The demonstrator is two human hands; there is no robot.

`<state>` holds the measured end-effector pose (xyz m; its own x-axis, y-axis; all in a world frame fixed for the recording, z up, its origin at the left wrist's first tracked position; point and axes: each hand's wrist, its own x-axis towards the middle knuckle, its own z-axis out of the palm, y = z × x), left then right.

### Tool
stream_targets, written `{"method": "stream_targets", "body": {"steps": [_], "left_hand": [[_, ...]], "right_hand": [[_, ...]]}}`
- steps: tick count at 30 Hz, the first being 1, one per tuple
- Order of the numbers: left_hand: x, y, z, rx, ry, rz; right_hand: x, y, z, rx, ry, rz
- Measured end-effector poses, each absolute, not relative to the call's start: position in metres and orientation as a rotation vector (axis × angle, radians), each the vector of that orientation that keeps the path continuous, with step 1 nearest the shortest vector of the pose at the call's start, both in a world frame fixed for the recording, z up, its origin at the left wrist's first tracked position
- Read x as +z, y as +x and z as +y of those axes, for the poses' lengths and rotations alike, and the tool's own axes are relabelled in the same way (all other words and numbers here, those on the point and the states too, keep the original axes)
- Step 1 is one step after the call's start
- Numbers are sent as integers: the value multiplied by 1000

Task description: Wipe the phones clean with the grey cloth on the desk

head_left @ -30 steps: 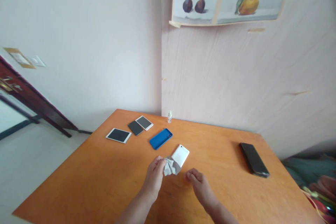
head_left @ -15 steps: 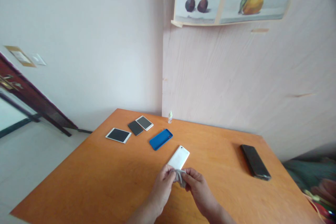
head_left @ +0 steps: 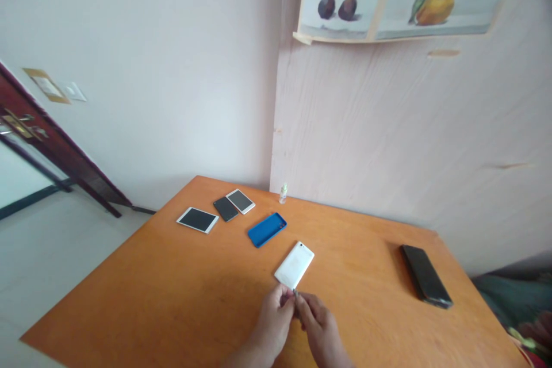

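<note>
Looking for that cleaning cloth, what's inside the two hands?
Only a grey sliver of cloth shows between left hand and right hand; the rest is covered.

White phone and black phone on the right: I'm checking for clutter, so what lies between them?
Nothing: in the head view, only bare orange table separates the white phone from the black phone.

Two bare hands (head_left: pixel 297 322), sleeveless forearms
</note>
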<state>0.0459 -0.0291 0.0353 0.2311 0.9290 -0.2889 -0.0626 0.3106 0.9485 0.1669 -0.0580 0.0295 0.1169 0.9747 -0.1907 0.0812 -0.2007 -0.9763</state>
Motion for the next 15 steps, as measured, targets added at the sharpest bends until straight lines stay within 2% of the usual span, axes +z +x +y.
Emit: {"method": "stream_targets", "body": {"steps": [6,11,15], "left_hand": [[34,36,-21,849,1419,1219],[19,18,-4,937,2077,1577],[1,14,2,841,2249,1689]], "right_hand": [[24,180,-50,1171,-1560,-1064],[17,208,-13,845,-1720,-1296],[14,228,26,603,-1815,-1458]]}}
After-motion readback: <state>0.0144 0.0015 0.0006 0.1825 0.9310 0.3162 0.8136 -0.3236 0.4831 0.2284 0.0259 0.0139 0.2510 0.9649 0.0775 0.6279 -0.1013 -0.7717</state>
